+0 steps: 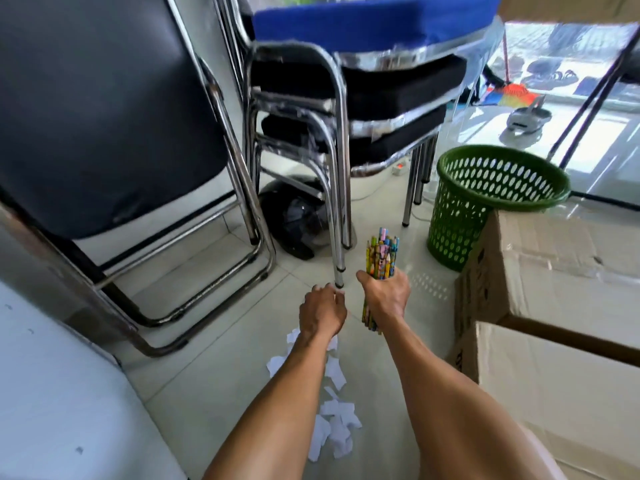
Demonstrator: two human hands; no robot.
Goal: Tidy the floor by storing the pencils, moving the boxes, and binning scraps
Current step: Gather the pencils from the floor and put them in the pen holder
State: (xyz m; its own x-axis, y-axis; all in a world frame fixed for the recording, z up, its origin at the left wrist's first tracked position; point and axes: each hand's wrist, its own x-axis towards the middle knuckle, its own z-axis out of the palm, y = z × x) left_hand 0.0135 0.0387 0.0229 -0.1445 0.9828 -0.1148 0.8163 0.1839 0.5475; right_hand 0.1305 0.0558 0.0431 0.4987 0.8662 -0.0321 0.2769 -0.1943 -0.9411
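Observation:
My right hand (386, 295) grips a thick bundle of colourful pencils (381, 252), held upright above the tiled floor. My left hand (322, 311) hovers beside it, palm down, fingers curled near a chair leg; whether it holds anything is hidden. White paper scraps (334, 422) lie scattered on the floor beneath my left forearm. Two cardboard boxes stand at the right, one behind (554, 265) and one nearer (561, 386). A green perforated bin (485, 199) stands behind the boxes.
Stacked chrome chairs (346, 109) with black and blue seats stand straight ahead, a folding black chair (104, 133) to the left. A black helmet (298, 223) lies under the chairs. A white surface (62, 393) fills the lower left.

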